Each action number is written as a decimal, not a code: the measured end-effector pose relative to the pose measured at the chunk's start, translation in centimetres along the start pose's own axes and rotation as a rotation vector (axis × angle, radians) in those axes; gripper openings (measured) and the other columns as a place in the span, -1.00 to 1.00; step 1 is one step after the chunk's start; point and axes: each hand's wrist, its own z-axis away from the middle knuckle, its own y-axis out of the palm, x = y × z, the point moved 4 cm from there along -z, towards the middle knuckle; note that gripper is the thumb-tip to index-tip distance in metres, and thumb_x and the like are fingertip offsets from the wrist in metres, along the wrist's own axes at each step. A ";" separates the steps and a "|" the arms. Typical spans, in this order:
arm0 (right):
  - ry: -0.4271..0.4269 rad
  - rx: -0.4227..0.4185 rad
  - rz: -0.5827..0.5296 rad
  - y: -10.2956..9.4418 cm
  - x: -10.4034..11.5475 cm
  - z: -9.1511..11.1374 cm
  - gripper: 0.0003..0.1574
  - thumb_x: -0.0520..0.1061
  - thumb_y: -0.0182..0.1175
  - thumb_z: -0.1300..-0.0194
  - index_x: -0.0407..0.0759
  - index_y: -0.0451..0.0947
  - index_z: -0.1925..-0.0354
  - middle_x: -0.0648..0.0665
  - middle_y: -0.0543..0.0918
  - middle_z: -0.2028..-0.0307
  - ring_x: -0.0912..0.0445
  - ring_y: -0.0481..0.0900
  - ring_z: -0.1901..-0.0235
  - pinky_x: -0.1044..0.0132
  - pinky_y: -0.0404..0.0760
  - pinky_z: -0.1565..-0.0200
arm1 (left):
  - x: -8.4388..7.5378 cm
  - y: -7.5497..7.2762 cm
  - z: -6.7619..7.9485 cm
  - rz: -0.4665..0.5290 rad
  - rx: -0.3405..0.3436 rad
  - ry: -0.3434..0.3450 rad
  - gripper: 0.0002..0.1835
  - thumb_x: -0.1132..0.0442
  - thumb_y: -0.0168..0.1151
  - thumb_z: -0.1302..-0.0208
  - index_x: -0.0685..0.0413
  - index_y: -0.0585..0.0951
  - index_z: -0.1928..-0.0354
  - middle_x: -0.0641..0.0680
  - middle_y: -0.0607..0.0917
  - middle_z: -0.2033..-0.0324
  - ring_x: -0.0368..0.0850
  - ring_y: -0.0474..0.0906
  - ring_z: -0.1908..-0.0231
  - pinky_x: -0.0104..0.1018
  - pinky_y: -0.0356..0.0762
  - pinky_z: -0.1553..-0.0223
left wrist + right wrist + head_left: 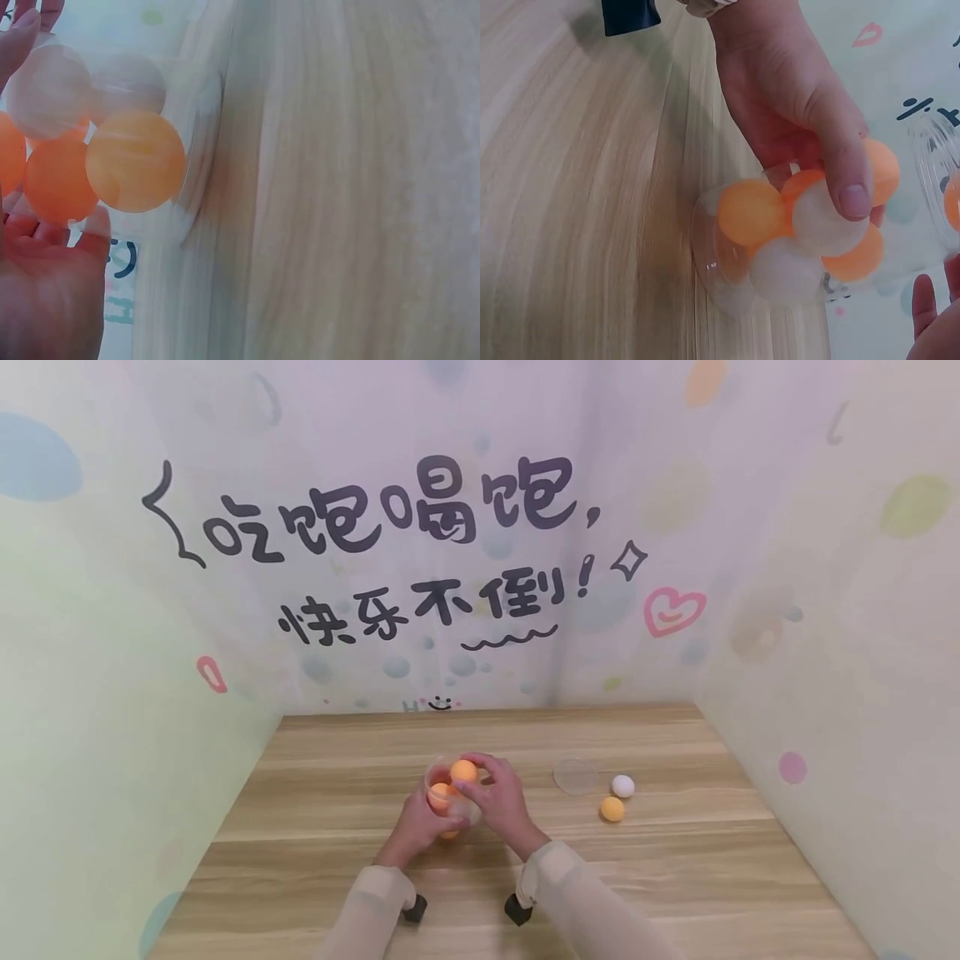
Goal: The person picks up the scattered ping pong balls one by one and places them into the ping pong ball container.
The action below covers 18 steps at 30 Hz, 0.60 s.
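My left hand (420,822) grips a clear plastic jar (437,767), with the thumb across its side. Inside the jar are white balls (784,271) and several orange balls (135,161), which look like table tennis balls. The jar's base is close to the wooden table, and its open mouth faces away from it. At that mouth my right hand (508,800) pinches another orange ball (463,772) between thumb and fingers. Only part of the right hand shows at the edge of the right wrist view.
Right of the hands, a clear round lid (576,776) lies flat on the wooden table (337,760). Beside it are a loose white ball (623,786) and a loose orange ball (612,810). Printed curtain-like walls (480,677) enclose the table at the back and sides.
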 end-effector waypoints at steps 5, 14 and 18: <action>-0.020 0.043 0.003 -0.1 -0.1 -0.4 -0.50 0.09 0.41 -0.14 0.10 0.59 -0.06 0.05 0.56 0.03 0.11 0.45 0.08 0.18 0.54 0.08 | -0.2 -0.3 0.0 -0.005 -0.003 0.034 0.03 0.21 0.64 0.16 -0.14 0.23 -0.38 0.09 0.46 -0.21 0.03 0.47 -0.13 -0.07 0.44 -0.19; -0.020 0.056 -0.043 -0.3 -0.4 -0.5 -0.48 0.08 0.43 -0.12 0.07 0.59 -0.06 0.04 0.57 0.03 -0.10 0.46 0.09 0.22 0.53 0.21 | -0.3 -0.3 -0.1 -0.007 0.007 0.019 0.07 0.19 0.66 0.21 -0.16 0.23 -0.38 0.07 0.42 -0.28 0.02 0.41 -0.20 -0.05 0.38 -0.23; 0.008 0.057 -0.039 -0.2 -0.5 -0.4 -0.47 0.12 0.42 -0.12 0.14 0.58 -0.07 0.07 0.55 0.02 -0.06 0.45 0.12 0.23 0.53 0.21 | -0.4 -0.1 -0.1 0.024 0.006 0.012 0.09 0.24 0.65 0.20 -0.15 0.20 -0.41 0.07 0.37 -0.33 0.03 0.34 -0.27 -0.07 0.34 -0.26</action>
